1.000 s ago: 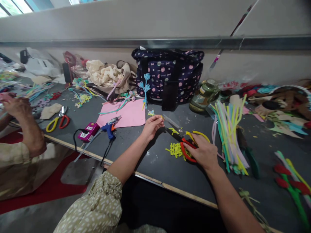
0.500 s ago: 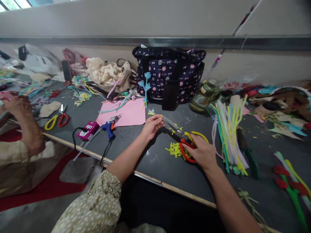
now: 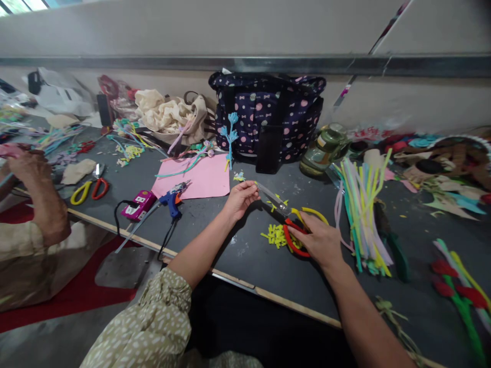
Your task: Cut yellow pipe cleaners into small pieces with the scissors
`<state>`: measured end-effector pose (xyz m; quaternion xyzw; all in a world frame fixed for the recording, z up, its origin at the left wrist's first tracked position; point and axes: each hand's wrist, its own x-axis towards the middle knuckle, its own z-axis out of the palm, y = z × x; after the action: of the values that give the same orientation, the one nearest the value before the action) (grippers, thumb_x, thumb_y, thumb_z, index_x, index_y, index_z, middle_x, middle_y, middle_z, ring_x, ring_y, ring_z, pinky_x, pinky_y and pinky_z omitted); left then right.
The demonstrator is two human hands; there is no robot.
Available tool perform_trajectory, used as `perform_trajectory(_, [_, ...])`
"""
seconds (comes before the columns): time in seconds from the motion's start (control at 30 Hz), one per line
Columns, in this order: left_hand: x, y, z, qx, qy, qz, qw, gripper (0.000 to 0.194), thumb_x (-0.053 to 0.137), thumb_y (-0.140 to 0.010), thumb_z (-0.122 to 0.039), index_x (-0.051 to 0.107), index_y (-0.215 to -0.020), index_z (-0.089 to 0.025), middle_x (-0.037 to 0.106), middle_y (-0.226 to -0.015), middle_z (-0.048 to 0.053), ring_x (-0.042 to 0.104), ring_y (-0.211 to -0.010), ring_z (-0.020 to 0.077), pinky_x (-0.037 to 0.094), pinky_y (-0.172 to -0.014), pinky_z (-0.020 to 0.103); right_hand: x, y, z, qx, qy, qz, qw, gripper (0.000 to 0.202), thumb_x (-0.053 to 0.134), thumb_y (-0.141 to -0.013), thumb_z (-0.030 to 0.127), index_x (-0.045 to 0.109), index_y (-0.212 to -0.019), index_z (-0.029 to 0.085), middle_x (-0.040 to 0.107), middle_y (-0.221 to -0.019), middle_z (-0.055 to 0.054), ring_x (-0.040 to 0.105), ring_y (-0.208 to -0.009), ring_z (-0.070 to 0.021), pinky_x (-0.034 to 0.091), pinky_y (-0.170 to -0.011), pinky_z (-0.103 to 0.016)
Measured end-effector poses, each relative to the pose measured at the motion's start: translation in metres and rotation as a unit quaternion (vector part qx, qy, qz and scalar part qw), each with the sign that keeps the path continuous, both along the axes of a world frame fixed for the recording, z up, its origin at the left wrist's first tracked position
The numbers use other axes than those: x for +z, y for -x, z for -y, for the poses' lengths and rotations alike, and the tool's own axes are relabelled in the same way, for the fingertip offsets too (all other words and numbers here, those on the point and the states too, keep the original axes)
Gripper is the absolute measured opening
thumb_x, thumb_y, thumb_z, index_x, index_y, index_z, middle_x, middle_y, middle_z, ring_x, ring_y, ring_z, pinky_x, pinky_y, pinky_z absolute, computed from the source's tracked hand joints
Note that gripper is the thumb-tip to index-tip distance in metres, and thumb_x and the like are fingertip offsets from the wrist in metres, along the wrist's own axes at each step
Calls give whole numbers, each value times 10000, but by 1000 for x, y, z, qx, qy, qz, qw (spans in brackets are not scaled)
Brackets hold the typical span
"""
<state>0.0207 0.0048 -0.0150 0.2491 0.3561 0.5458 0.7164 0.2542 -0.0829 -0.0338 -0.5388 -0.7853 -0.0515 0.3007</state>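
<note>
In the head view, we are pinching a tiny yellow snippet (image 3: 255, 183) in our left hand (image 3: 243, 200), closed just at the blade tips of the metal scissors with red and yellow looped handles (image 3: 284, 209). Our right hand (image 3: 321, 239) is gripping those handles, clamped around them above the dark grey tabletop (image 3: 245, 268). A loose pile of short, bright yellow strips (image 3: 276, 235) is lying beside the red loop, and a bundle of long, fuzzy pastel stems (image 3: 364, 214) is resting to the right.
</note>
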Motion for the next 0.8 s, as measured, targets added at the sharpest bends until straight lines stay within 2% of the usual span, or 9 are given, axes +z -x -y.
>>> perform_trajectory(0.6, [-4,2,-3,-2,19,-4,1000,252,805,-603,-163,631,-781,-120,641,-683,11,559,-549,65,515,-618,228,-3,0,1,-3,36,18,999,438,493,-883,527,635,-1098,172,717,-914,-58,667,-803,-171,467,-641,-266])
perform_trajectory(0.8, [-2,2,-3,6,8,-17,1000,254,812,-604,-196,650,-782,-116,654,-719,16,560,-556,60,520,-629,227,-6,-1,0,-35,20,18,999,432,488,-874,550,663,-1028,186,718,-890,-64,657,-726,-171,454,-605,-269])
